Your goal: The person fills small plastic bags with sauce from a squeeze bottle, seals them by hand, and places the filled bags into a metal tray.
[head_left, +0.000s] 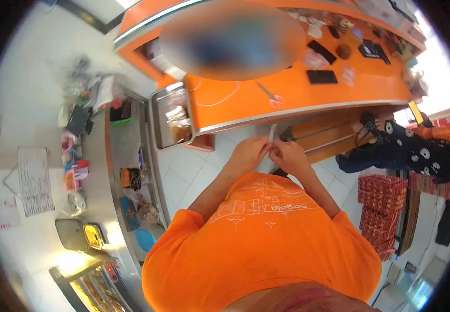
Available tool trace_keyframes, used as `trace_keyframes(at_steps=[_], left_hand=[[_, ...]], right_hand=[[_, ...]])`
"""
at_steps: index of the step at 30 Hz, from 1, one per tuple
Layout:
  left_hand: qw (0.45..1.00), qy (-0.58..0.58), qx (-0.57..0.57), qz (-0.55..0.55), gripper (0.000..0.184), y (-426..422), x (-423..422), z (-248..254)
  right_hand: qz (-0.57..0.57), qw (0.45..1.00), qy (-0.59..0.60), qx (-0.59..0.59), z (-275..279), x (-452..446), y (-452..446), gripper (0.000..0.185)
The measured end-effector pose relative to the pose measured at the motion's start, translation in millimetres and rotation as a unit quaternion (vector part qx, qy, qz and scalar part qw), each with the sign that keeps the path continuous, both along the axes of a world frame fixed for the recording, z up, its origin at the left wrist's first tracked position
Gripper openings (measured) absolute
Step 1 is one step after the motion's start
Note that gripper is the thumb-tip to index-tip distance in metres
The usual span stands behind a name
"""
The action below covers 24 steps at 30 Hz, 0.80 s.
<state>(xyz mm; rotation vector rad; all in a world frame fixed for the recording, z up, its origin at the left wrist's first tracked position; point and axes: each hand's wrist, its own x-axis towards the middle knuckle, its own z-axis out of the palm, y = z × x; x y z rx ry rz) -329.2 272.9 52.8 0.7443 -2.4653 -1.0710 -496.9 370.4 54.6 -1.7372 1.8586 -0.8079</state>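
In the head view, the left hand (pixel 252 154) and the right hand (pixel 289 156) meet in front of the orange shirt (pixel 266 239), fingertips drawn together at the lower end of a thin pale strip (pixel 272 133). Both hands are narrow, pinched on the strip, which stands up between them; the fingers hide its lower end, so how much each grips cannot be told. Beyond the hands runs the orange counter (pixel 256 112), its metal edge just past the strip. On it, ahead of the hands, lie open scissors (pixel 270 96) with pinkish handles, and a thin white cord (pixel 218 104) curves to the left of them. Farther left, at the counter's end, is a metal tray (pixel 158 122) with shiny wrapped items (pixel 178 115) in it. Ahead and to the right of the right hand are a black phone-like slab (pixel 322 77) and a small clear packet (pixel 347 76) beside it. A blurred oval covers what lies farther ahead. Well to the right is a person (pixel 417 151) in dark flowered clothing, with red patterned bundles (pixel 381 208) piled nearer the wearer.
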Motion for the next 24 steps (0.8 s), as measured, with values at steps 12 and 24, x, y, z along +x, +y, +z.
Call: trace_keyframes(at_steps=[12, 24], left_hand=[[0.956, -0.035, -0.064, 0.284, 0.017, -45, 220, -26], [0.937, 0.173, -0.147, 0.264, 0.036, -70, 241, 16]], right_hand=[[0.061, 0.987, -0.106, -0.1, -9, 207, -118, 0.019], [0.035, 0.935, -0.347, 0.062, 18, 237, -141, 0.02]])
